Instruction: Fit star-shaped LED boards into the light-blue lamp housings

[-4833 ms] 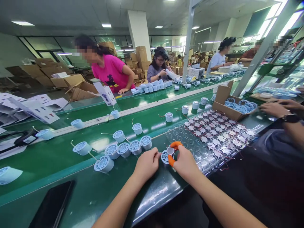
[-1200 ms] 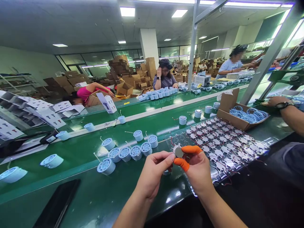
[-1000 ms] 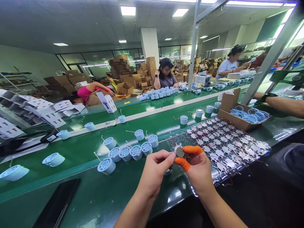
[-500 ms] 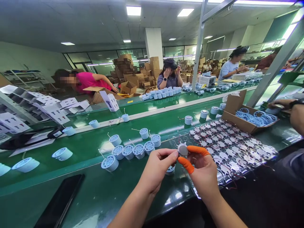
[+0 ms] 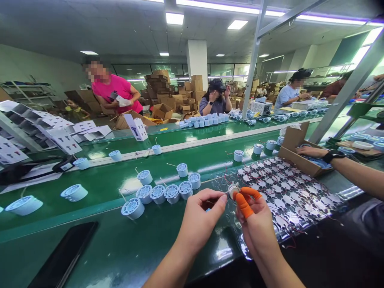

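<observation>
A small round silvery motor [image 5: 233,190] with little tabs is in front of me, above the bench edge. My right hand [image 5: 254,208], with orange finger cots on thumb and index finger, grips it from the right. My left hand [image 5: 207,212] is closed in a pinch close to the motor's left side; what lies between its fingertips is too small to make out. Just behind my left hand stand several light blue round housings [image 5: 157,193] with spokes and thin wires. Another blue piece is mostly hidden under my left hand.
Flat star-shaped parts with red and black wires lie on a plastic-covered sheet [image 5: 288,196] at right. A co-worker's hand [image 5: 312,151] reaches into a cardboard box [image 5: 292,154] there. A black phone [image 5: 64,256] lies front left. Beyond runs a green conveyor [image 5: 105,188] with more housings.
The motor has turned from its flat grey face to its side within my fingers. The co-worker's hand at right has moved into the box. A person in pink across the line has straightened up.
</observation>
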The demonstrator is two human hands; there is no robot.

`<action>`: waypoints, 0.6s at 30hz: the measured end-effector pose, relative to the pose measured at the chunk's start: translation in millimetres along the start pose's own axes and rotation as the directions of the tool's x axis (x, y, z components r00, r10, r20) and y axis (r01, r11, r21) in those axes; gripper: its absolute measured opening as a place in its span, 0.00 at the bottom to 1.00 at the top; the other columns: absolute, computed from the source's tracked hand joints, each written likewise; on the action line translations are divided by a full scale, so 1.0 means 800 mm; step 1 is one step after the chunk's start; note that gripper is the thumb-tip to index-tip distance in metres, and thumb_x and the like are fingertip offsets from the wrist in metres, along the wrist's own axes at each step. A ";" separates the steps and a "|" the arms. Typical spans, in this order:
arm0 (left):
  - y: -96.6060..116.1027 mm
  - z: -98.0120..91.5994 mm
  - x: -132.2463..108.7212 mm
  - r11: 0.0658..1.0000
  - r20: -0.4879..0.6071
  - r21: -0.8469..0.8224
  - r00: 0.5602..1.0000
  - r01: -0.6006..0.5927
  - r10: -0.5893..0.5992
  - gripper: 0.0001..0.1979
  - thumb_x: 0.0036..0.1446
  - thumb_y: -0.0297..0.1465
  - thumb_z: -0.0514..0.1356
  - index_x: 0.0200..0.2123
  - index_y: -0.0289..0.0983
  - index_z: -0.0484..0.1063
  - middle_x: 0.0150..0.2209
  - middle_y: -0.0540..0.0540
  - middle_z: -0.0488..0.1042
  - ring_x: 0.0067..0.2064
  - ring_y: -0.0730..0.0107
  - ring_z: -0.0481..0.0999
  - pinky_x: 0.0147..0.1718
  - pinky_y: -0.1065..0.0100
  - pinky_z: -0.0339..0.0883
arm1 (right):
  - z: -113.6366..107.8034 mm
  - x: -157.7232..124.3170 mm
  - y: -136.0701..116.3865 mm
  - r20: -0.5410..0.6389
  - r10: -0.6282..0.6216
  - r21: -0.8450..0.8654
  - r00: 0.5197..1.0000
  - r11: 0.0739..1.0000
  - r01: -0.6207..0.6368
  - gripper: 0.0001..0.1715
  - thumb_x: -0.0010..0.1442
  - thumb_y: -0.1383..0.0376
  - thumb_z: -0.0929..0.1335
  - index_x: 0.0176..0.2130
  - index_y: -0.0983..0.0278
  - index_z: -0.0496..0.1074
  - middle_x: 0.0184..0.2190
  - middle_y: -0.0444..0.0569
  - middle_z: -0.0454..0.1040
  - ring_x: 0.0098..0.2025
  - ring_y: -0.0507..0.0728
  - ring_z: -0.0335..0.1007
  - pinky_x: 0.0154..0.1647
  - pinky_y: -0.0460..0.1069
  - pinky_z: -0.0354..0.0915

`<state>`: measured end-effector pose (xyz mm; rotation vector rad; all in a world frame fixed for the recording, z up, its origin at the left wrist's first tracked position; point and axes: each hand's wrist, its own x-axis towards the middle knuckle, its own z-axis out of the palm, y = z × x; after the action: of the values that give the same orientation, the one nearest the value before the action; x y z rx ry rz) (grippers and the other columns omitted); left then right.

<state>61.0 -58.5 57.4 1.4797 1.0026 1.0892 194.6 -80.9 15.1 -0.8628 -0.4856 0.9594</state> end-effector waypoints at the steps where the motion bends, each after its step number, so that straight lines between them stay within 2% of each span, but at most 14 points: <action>1: 0.001 0.001 0.000 1.000 0.002 0.003 1.000 0.006 -0.006 0.12 0.56 0.38 0.66 0.35 0.35 0.82 0.34 0.43 0.80 0.36 0.65 0.74 0.35 0.69 0.67 | -0.001 0.000 0.001 -0.002 -0.006 -0.012 1.000 1.000 0.006 0.27 0.42 0.59 0.82 0.39 0.62 0.73 0.31 0.46 0.80 0.18 0.45 0.62 0.15 0.41 0.52; 4: 0.004 0.001 0.001 1.000 -0.002 0.009 1.000 0.016 -0.016 0.12 0.56 0.38 0.66 0.34 0.34 0.82 0.33 0.43 0.79 0.35 0.67 0.73 0.34 0.70 0.65 | -0.004 0.000 0.004 -0.017 -0.046 -0.064 0.999 0.997 0.045 0.26 0.44 0.61 0.82 0.39 0.62 0.73 0.33 0.47 0.81 0.25 0.49 0.72 0.18 0.42 0.58; 6: 0.004 0.001 0.003 1.000 -0.011 0.005 1.000 0.017 -0.017 0.12 0.56 0.38 0.66 0.33 0.34 0.82 0.31 0.44 0.78 0.33 0.69 0.70 0.32 0.70 0.63 | -0.005 0.000 0.004 -0.023 -0.093 -0.108 0.995 0.990 0.090 0.25 0.44 0.60 0.82 0.39 0.62 0.74 0.34 0.48 0.81 0.31 0.53 0.77 0.24 0.43 0.66; 9: 0.002 0.001 0.004 1.000 -0.024 -0.004 1.000 0.013 -0.013 0.12 0.55 0.38 0.67 0.30 0.33 0.81 0.28 0.46 0.75 0.30 0.71 0.68 0.30 0.71 0.61 | -0.006 -0.002 0.004 -0.010 -0.167 -0.172 0.986 0.972 0.162 0.23 0.45 0.60 0.82 0.38 0.62 0.74 0.35 0.49 0.81 0.37 0.57 0.80 0.38 0.49 0.73; 11: 0.000 0.002 0.003 1.000 -0.040 -0.005 0.999 0.001 -0.001 0.12 0.54 0.37 0.67 0.28 0.33 0.80 0.27 0.47 0.74 0.29 0.72 0.66 0.29 0.71 0.61 | -0.006 -0.003 0.005 0.002 -0.198 -0.203 0.980 0.960 0.194 0.22 0.46 0.59 0.81 0.38 0.62 0.75 0.35 0.49 0.81 0.37 0.57 0.80 0.41 0.51 0.74; 14: -0.005 0.005 0.001 1.000 -0.090 0.000 0.996 0.005 -0.005 0.12 0.54 0.37 0.66 0.27 0.33 0.78 0.25 0.48 0.72 0.28 0.74 0.65 0.29 0.71 0.60 | -0.006 -0.004 0.008 0.008 -0.196 -0.211 0.981 0.958 0.193 0.21 0.46 0.60 0.81 0.38 0.62 0.75 0.35 0.48 0.81 0.37 0.55 0.79 0.40 0.49 0.73; 18: -0.015 0.014 0.003 1.000 -0.162 0.000 0.987 0.023 -0.023 0.11 0.54 0.36 0.66 0.28 0.33 0.76 0.25 0.49 0.70 0.27 0.74 0.65 0.27 0.72 0.60 | -0.002 -0.002 0.012 -0.052 -0.100 -0.116 0.994 0.989 0.093 0.24 0.42 0.60 0.83 0.37 0.63 0.75 0.32 0.47 0.80 0.29 0.51 0.74 0.24 0.43 0.65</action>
<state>71.5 -57.3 45.1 1.3945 1.1307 1.2069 190.2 -80.6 6.5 -0.9578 -0.5312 0.8220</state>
